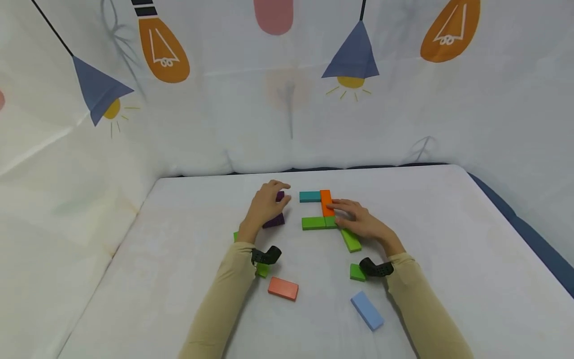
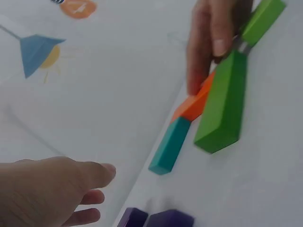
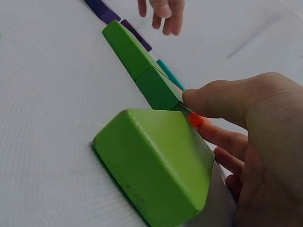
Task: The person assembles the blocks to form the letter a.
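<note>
In the head view my left hand (image 1: pixel 266 205) is held over two dark purple blocks (image 1: pixel 274 221), its fingers spread and partly hiding them. The left wrist view shows that hand with nothing in its grasp. My right hand (image 1: pixel 360 219) touches an orange block (image 1: pixel 326 198) with its fingertips. Its thumb rests at the end of a short green block (image 3: pixel 158 89). A teal block (image 1: pixel 309 197) meets the orange one at the far end, and a longer green block (image 1: pixel 313 224) lines up with the short one. Beneath the right hand, a light green block (image 1: pixel 351 241) lies slanted.
Closer to me lie a coral block (image 1: pixel 283 288), a light blue block (image 1: pixel 367 311) and a small green block (image 1: pixel 357 272) beside the right wrist. Another green block (image 1: pixel 262 270) shows partly behind the left wrist. A white printed curtain (image 1: pixel 287 119) hangs behind the white table (image 1: pixel 179 259).
</note>
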The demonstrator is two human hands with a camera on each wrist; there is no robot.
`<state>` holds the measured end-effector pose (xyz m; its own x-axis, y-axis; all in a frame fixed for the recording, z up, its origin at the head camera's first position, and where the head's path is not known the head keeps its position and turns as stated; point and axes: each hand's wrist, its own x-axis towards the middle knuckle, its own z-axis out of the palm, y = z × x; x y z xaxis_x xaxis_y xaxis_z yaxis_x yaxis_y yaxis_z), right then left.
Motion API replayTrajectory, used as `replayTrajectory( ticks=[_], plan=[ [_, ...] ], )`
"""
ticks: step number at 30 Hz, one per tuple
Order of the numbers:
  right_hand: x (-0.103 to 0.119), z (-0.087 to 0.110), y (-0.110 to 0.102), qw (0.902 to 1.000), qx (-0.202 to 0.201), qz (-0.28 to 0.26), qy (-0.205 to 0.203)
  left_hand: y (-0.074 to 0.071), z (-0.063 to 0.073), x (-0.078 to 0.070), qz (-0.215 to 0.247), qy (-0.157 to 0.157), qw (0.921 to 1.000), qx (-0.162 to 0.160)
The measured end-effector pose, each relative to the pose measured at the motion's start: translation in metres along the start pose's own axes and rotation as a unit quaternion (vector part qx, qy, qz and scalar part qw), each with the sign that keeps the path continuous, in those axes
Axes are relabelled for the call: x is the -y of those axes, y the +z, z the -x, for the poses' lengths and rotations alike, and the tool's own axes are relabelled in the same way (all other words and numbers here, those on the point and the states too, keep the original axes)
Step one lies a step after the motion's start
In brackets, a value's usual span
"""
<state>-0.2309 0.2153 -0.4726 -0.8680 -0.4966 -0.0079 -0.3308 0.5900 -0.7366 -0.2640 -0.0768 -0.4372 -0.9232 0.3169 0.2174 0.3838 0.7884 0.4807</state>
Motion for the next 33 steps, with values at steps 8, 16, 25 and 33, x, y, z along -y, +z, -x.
replayTrajectory(
  ticks=[8,16,25,33],
  plan=[
    [0.000,-0.001,-0.005,1.0000,0.000,-0.003,-0.003,0.001,-0.012,0.021,0.002,-0.019,0.9998,0.008],
    [0.001,0.000,0.000,0.9999,-0.002,-0.013,-0.006,0.002,-0.011,0.031,-0.003,-0.038,0.9989,0.027],
    [0.002,0.002,0.004,0.9999,-0.008,-0.005,-0.005,0.003,-0.009,0.034,-0.007,-0.032,0.9987,0.039],
    [0.004,0.000,0.003,1.0000,-0.004,-0.004,-0.001,0.005,-0.010,0.036,-0.015,-0.030,0.9981,0.051]
  ],
)
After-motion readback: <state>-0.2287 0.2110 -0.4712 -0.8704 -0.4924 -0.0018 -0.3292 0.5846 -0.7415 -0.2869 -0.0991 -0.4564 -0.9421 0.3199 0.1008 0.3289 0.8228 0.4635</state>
